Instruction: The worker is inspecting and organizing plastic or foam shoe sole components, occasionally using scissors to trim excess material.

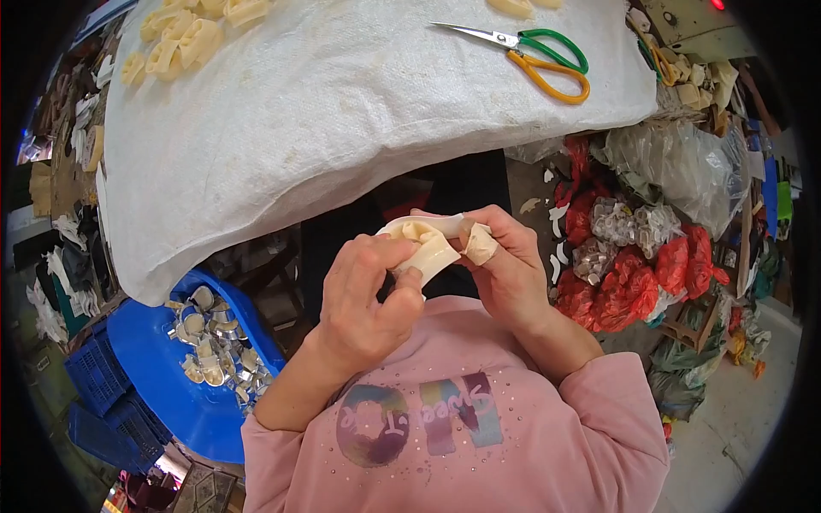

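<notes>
Both hands meet close in front of the chest, over the pink sweater [479, 436], and share one cream rubbery piece [425, 244]. The left hand [369, 299] is closed on it: thumb and forefinger pinch the near fold of the piece, the other fingers curled under. The right hand [505, 261] grips the far end, fingers wrapped over the top, and its thumb wears a cream finger cot [481, 244] that presses against the piece. The piece is bent into a curl between the two hands, its open mouth turned up.

Beyond the hands lies a table under a white woven sack [342, 103]. On it, up and to the right of the right hand, rest scissors [534, 56] with one green and one orange loop, blades shut. Far up and to the left of the left hand sits a cluster of cream pieces [184, 34] on the sack.

Below and left of the left hand stands a blue tub [162, 359] holding small metal-looking parts [214, 342]. To the right of the right hand lie red bags [633, 274] and clear plastic bags [676, 167], well apart from it.
</notes>
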Tool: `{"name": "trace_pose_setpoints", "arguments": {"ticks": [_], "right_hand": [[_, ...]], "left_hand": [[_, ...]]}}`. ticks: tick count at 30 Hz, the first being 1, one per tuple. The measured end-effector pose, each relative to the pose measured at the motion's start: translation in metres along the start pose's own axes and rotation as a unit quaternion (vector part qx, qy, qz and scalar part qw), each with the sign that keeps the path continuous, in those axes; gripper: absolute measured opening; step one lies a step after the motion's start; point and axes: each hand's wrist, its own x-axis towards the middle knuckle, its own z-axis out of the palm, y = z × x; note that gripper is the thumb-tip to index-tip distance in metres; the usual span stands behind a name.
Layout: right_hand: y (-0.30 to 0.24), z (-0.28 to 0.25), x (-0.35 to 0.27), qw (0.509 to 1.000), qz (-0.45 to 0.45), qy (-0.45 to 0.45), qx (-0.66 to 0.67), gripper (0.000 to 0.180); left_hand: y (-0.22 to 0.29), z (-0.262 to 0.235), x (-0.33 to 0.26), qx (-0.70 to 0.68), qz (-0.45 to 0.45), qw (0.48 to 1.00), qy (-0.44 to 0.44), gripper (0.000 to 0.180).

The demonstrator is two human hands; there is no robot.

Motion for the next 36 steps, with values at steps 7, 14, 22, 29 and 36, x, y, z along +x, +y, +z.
{"name": "trace_pose_setpoints", "arguments": {"ticks": [7,14,22,29,36], "right_hand": [[-0.002,-0.004,0.011,0.998,0.062,-0.013,0.005,0.026],[0.011,0.003,0.01,0.998,-0.001,0.045,-0.034,0.027],[0.001,-0.006,0.0,0.997,0.007,0.067,-0.04,0.024],[-0.008,-0.008,0.003,0.978,0.026,0.037,-0.204,0.025],[-0.013,0.0,0.008,0.911,-0.078,-0.027,-0.404,0.023]], "left_hand": [[0.002,0.002,-0.005,0.017,-0.063,0.998,0.01,0.025],[0.0,0.01,-0.01,-0.03,-0.04,0.997,0.051,0.021],[0.01,0.012,-0.005,0.004,-0.095,0.995,-0.012,0.018],[0.016,0.009,0.006,0.041,-0.119,0.988,-0.09,0.017],[0.011,0.014,0.0,0.092,-0.139,0.982,-0.091,0.019]]}}
